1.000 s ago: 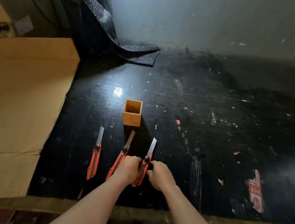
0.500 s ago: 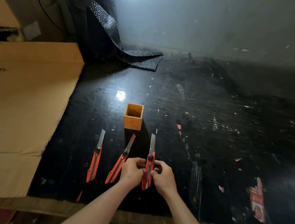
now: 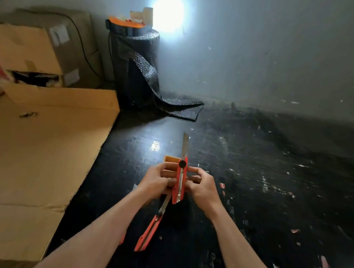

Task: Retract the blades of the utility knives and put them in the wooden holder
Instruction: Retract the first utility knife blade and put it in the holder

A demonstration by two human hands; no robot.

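Dark, scuffed floor (image 3: 254, 186) runs back to a pale wall lit by one bright glare, with flecks of debris scattered over it. At far left, flat cardboard (image 3: 37, 151) covers the floor, with boxes behind it, and a black mesh roll (image 3: 135, 67) stands against the wall.

Left hand (image 3: 155, 181) pinches the left edge of the raised knife (image 3: 180, 178), fingers pressed together on the orange body. A second knife (image 3: 150, 230) lies on the floor below the hands, blade out. The held knife stands upright, blade fully out and pointing up, its black slider knob near the top of the handle. Behind it, partly hidden, sits the holder (image 3: 170, 160). Right hand (image 3: 203, 186) closes on the knife's right edge, fingertips tight against it.

This knife looks light and stiff, a plastic shell around a thin metal blade; the blade is the hazard and likely brittle sideways. Best held by the handle flanks, as now, with a thumb free to draw the knob back. Smooth plastic could slip if squeezed loosely.
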